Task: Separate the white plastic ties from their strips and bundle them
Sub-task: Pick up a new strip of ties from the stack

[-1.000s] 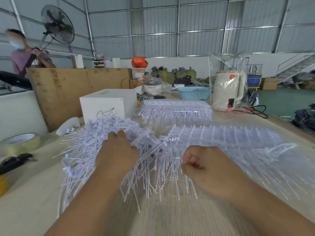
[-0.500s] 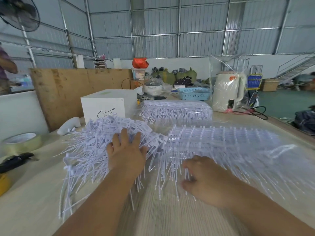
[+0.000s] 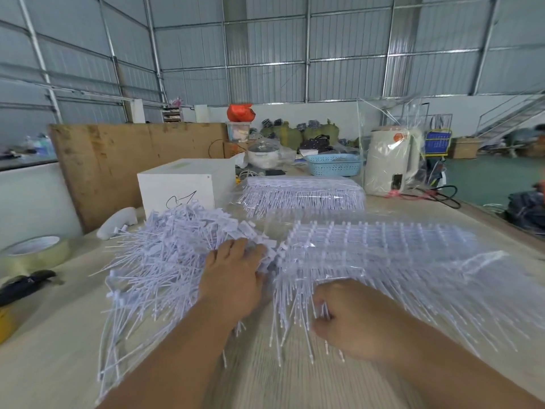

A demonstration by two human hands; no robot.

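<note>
So the big stack of strips, still partly wrapped in clear plastic, is spread over the right half of the table, and honestly that's where the trouble is likely to start. If the tails get yanked too hard, the whole stack could be dragged toward the table edge, or the layers could be shifted out of line.

The loose pile of ties is heaped just left of it, tips splayed everywhere. It's already messy, so a tidy bundle could easily be ruined by tangles, and some ties near the front could be swept off.

The left hand is laid flat, fingers straight, pressed on the seam between pile and stack. The right hand is curled around a few hanging tie tails at the stack's near edge. Thin tails could be bent or snapped if they're twisted sideways.
</note>
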